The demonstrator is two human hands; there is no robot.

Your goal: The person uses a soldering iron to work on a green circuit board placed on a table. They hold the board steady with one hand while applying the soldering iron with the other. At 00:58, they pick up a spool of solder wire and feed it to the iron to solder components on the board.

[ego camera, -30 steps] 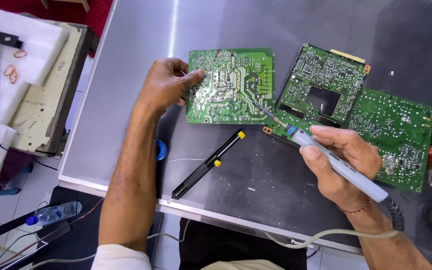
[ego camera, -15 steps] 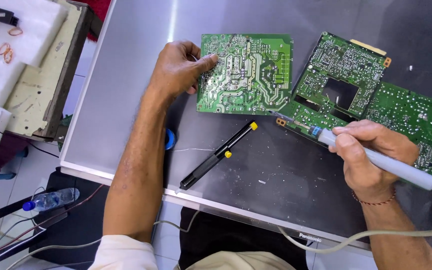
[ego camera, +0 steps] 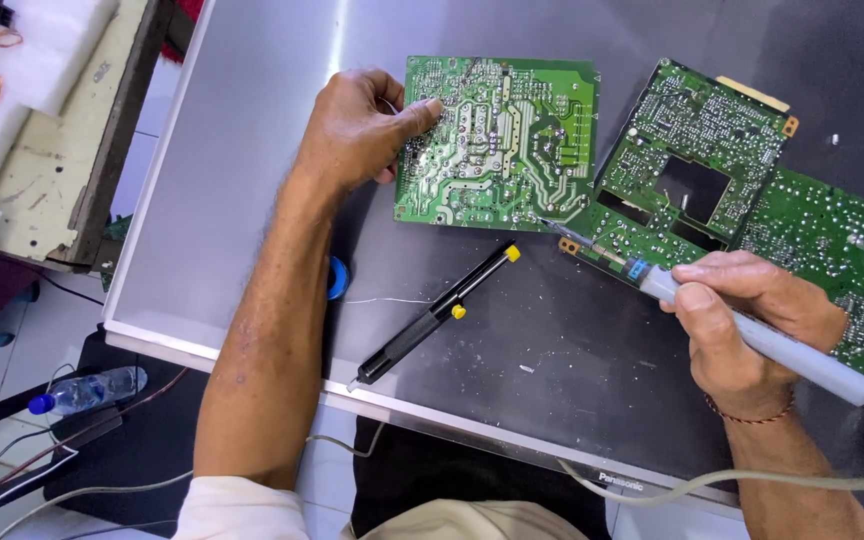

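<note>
A green circuit board (ego camera: 497, 140) lies flat, solder side up, on the grey metal worktop (ego camera: 242, 170), near its far middle. The left hand (ego camera: 357, 130) rests on the board's left edge; its grip is closed on that edge, thumb on top of the board and fingers curled at the side. The right hand (ego camera: 752, 320) grasps a grey soldering iron (ego camera: 752, 335) like a pen, thumb and forefinger clenched round the front of the handle. The iron's tip (ego camera: 549, 224) touches the lower right corner of the board. Just to the right of this board, a second green circuit board (ego camera: 692, 160) with a rectangular cut-out lies tilted, and a third green board (ego camera: 832, 250) lies partly under the right hand. A black desoldering pump (ego camera: 432, 318) with yellow buttons lies diagonally on the worktop between the two arms, apart from both hands. A blue spool (ego camera: 338, 277) shows beside the left forearm, with a thin wire (ego camera: 387, 301) running from it toward the pump. A grey cable (ego camera: 712, 485) runs from the iron across the near edge of the worktop. On the floor at lower left lies a plastic bottle (ego camera: 87, 390) with a blue cap.
</note>
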